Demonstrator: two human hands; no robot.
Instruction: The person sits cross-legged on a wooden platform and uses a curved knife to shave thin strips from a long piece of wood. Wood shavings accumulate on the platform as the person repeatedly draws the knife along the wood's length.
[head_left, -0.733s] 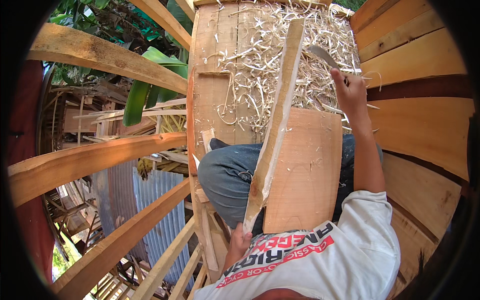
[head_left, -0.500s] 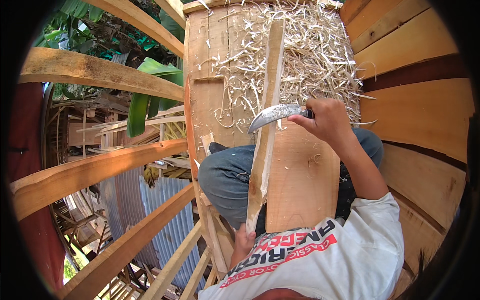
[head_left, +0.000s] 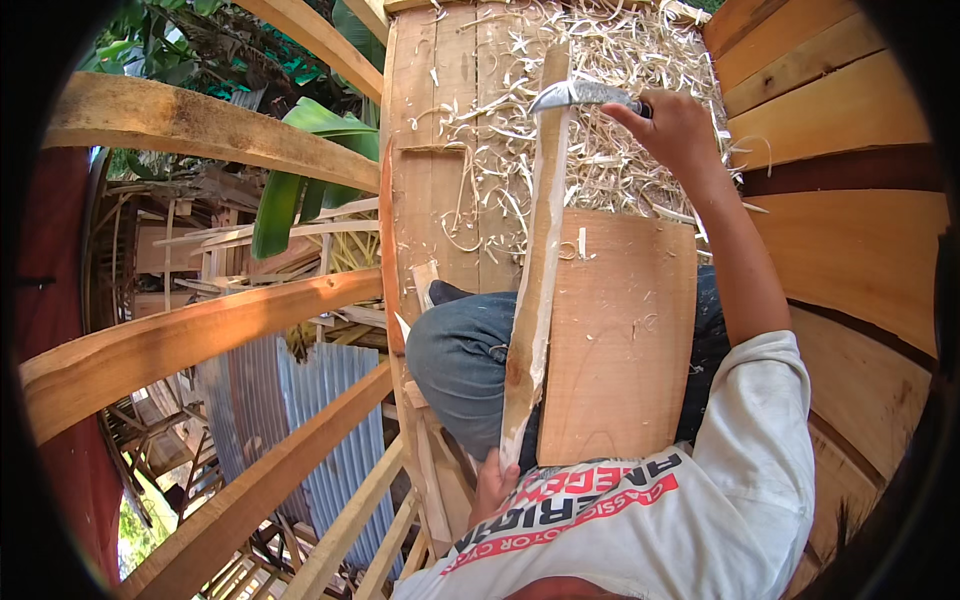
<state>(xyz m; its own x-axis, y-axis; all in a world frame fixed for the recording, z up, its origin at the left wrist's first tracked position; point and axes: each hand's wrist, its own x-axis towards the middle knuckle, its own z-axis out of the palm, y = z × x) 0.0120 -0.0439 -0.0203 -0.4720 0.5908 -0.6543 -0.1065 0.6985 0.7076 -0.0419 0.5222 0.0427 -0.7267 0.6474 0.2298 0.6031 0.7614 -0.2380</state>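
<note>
In my right hand (head_left: 682, 132) is the dark handle of a curved knife (head_left: 582, 94), fingers wrapped round it. Its broad grey blade points left and lies across the far part of a long, narrow wooden strip (head_left: 545, 225). That strip runs from beside my waist out over the shavings, with pale shaved edges and a browner face. Its near end is gripped by my left hand (head_left: 494, 484), partly hidden by the strip and my shirt. A flat wooden board (head_left: 622, 345) rests across my lap, just right of the strip, with a few curls on it.
Wood shavings (head_left: 640, 150) cover much of the plank floor (head_left: 415, 210) ahead. Upright planks (head_left: 840, 240) wall the right side. Curved wooden ribs (head_left: 200, 315) with open gaps stand on the left; beyond them are corrugated metal sheets (head_left: 330, 430) and a large green leaf (head_left: 275, 215).
My right hand and the knife have moved farther away from me along the strip. My left hand keeps its hold on the near end. The view has shifted slightly.
</note>
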